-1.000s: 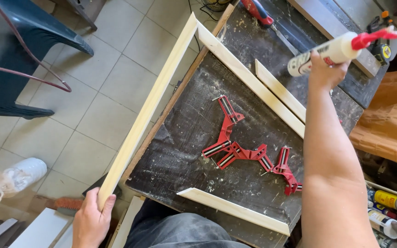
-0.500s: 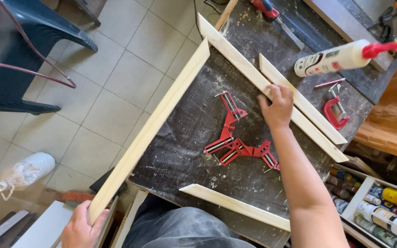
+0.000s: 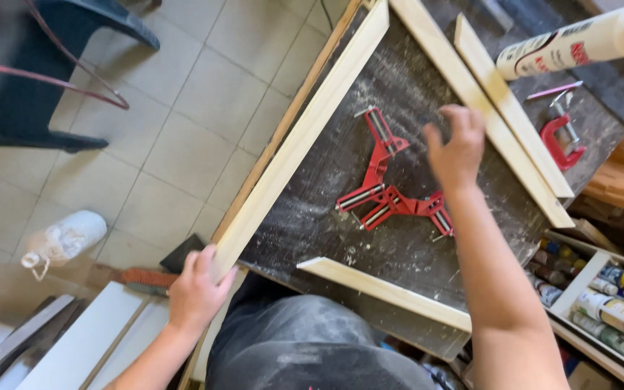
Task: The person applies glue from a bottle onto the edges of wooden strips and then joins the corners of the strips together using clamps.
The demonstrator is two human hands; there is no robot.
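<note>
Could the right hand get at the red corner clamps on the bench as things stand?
Probably yes. The right hand hovers open just above and beside the red corner clamps, holding nothing, and nothing lies between them on the dark benchtop.

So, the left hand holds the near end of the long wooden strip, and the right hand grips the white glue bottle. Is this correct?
Not quite. In the head view the left hand does hold the near end of the long wooden strip, but the right hand grips nothing: it hovers open above the bench near the red corner clamps. The white glue bottle lies on the bench, apart from it.
</note>
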